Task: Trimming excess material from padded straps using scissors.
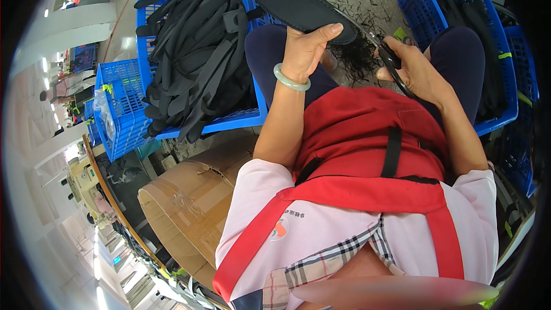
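Note:
My left hand (307, 49) grips the rounded end of a black padded strap (295, 1), thumb on top and fingers beneath. A line of stitching follows the strap's edge, and the far end runs out of view at the top. In my right hand (418, 70) are scissors (391, 59) with black handles. Their metal blades point up and left, lying close along the strap's right edge. Whether the blades touch the strap I cannot tell. Both hands are above my knees, in front of a red apron (367, 115).
A blue crate (259, 89) heaped with black straps (195, 51) stands at left. Another blue crate (496, 123) with black pieces stands at right. Dark scraps (359, 60) litter the floor between my legs. A cardboard box (186, 201) and a smaller blue crate (120, 117) are at lower left.

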### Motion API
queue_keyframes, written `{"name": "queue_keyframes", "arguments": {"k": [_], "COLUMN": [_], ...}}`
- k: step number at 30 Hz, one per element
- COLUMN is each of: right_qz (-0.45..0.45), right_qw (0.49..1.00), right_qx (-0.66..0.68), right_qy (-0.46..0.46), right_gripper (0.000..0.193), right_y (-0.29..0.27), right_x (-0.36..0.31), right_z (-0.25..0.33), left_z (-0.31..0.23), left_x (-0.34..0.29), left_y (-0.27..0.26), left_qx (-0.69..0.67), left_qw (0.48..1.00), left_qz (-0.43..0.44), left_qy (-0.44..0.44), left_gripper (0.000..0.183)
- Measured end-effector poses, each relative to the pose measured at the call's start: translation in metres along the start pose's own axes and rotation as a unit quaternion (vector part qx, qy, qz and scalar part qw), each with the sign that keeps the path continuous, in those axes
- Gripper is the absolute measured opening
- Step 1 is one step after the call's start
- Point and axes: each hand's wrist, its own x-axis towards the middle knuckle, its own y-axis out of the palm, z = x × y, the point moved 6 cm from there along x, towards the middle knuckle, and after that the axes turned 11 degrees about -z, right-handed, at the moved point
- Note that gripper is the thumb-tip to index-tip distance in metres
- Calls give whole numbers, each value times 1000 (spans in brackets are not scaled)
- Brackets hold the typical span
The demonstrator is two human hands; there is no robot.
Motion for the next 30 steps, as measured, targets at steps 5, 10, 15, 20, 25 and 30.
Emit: {"name": "queue_keyframes", "arguments": {"k": [5, 10, 15, 20, 25, 30], "right_qz": [-41, 16, -18, -44, -46, -49], "right_qw": [995, 1000, 999, 998, 998, 997], "right_qx": [8, 13, 25, 39, 4, -1], "right_qy": [-86, -10, -31, -19, -41, -64], "right_gripper": [62, 55, 52, 51, 52, 65], "right_y": [-1, 1, 1, -2, 3, 4], "right_x": [-1, 1, 1, 1, -2, 2], "right_z": [7, 6, 7, 2, 3, 8], "left_z": [5, 4, 5, 3, 1, 5], "left_x": [-1, -2, -3, -3, 0, -1], "left_y": [2, 2, 7, 5, -2, 1], "left_qx": [4, 6, 19, -24, -54, -11], "left_qw": [1000, 1000, 999, 998, 994, 998], "left_qz": [18, 16, 27, -36, -90, -60], "left_qy": [-16, -23, -33, -40, -37, -19], "left_gripper": [28, 28, 26, 22, 17, 17]}}
